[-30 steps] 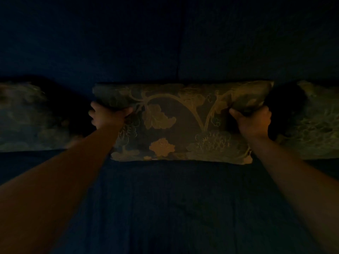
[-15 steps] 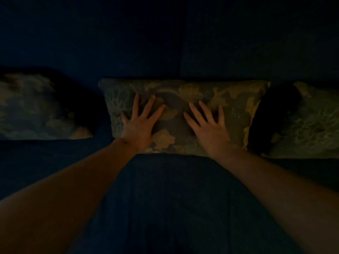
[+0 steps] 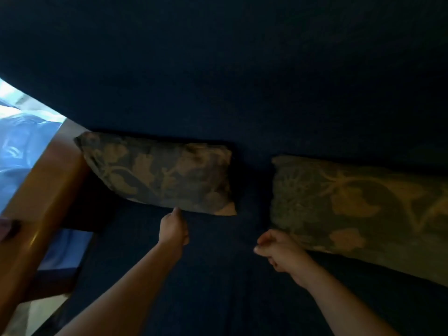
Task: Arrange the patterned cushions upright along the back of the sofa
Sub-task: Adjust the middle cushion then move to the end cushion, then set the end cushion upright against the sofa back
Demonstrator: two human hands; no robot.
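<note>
I see two patterned cushions leaning on the dark blue sofa back [image 3: 242,81]. The left cushion [image 3: 157,173] sits near the wooden arm [image 3: 48,180] of the sofa. Its long side runs left to right, and it tips down a bit toward the right. The right cushion [image 3: 358,207] stands apart from it, with a gap of bare seat [image 3: 218,275] between them.

My left hand [image 3: 173,229] is just under the bottom edge of the left cushion. The fingertips look like they touch that edge, pinched close together, but it is too dark to tell if they hold any cloth. My right hand [image 3: 278,251] is curled loose and holds nothing. It sits just beside the bottom left corner of the right cushion.

I think the left cushion is the one to fix next. It lies straight ahead of my left hand, so that hand is much nearer. My right hand would have to cross the gap to reach its right corner. Then both hands could stand it up straight.
</note>
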